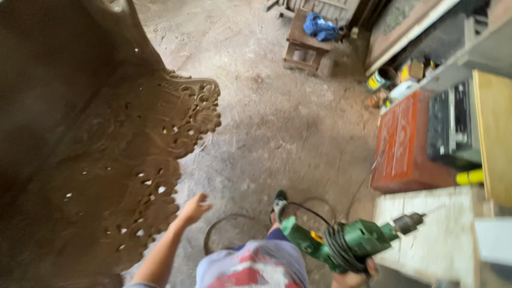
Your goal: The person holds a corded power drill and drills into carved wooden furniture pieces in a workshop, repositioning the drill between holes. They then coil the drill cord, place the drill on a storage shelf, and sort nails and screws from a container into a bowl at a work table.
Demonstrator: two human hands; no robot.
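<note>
Here bare floor [277, 122] opens mid-frame between the carved panel [106, 160] at left and benches at right, left hand [193, 209] spread loose, right hand [352, 277] gripping a green drill [346, 242].

Two hands were in view: one left hand [193, 209] and one right hand [352, 277]. There was one green power drill [346, 242], one carved wooden panel [122, 160], one small wooden stool [308, 45] and one blue cloth [321, 28]. One red-brown carved box [402, 144] and one tin can [377, 80] were also counted.
</note>
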